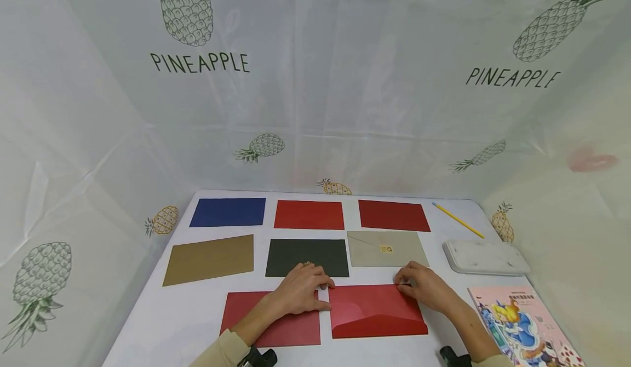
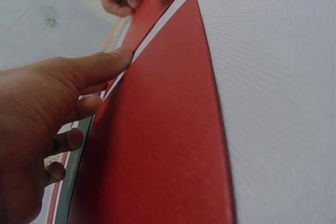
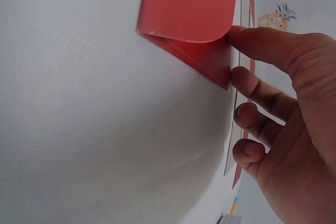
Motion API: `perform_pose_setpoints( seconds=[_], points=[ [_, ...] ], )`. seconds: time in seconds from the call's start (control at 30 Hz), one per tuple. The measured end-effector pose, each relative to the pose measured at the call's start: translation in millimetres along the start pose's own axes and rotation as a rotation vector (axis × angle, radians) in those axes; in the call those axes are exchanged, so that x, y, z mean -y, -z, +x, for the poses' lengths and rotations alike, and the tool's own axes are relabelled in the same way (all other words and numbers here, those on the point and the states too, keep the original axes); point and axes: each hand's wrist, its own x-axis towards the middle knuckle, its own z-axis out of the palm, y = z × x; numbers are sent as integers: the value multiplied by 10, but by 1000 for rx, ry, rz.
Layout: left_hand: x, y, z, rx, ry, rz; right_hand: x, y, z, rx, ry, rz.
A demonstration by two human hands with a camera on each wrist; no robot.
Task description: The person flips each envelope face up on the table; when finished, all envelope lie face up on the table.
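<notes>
The word PINEAPPLE reads twice in dark capitals on the curtain [image 1: 355, 98], each time under a drawn pineapple. A small yellow label [image 1: 386, 249] on the beige envelope [image 1: 362, 257] bears a dark mark too small to read. The pink book [image 1: 542, 317] at the table's near right carries a line of title print, also too small to make out, above a cartoon figure in blue.

The red envelope [image 1: 374, 301] lies flat on the white table [image 1: 148, 328], at the near edge of the layout, between the two hands. Its long axis runs left to right, roughly level with the rows beyond it. Its curved flap is on the near long side, and the right wrist view shows a gap under the flap at the right end.

The left hand [image 1: 305, 289] is relaxed, fingers loosely bent, with thumb and fingertips at the red envelope's left edge; its wrist crosses above the rose envelope [image 1: 296, 331] just beside it. The right hand [image 1: 428, 286] has thumb and bent fingers at the far right corner; whether they pinch the paper cannot be told.

Beyond the hands, the green envelope [image 1: 307, 252] lies between the gold one [image 1: 209, 260] and the beige one. To the right, a yellow pencil [image 1: 458, 220] slants toward a white case [image 1: 485, 257].
</notes>
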Motion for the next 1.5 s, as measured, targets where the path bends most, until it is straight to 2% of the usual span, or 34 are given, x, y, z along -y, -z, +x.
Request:
perform_pose_setpoints(
  seconds=[0.4,0.8,1.1,1.23,1.3,1.4,1.5],
  points=[
    [-4,3,-4,4,4,-16,3,3,2,0,12,-12],
    [-12,22,-13,8,14,-20,-16,4,-20,-36,75,-26],
    [-24,30,-40,29,28,-39,6,10,-15,-20,47,-21],
    [23,61,-110,39,43,-94,55,20,0,-21,25,-75],
    [70,120,-172,47,66,-142,117,33,11,-30,9,-106],
    [164,267,-289,58,112,-228,282,58,42,-47,-2,-119],
    [282,427,-442,58,156,-316,507,70,76,-53,41,-110]
  ],
)
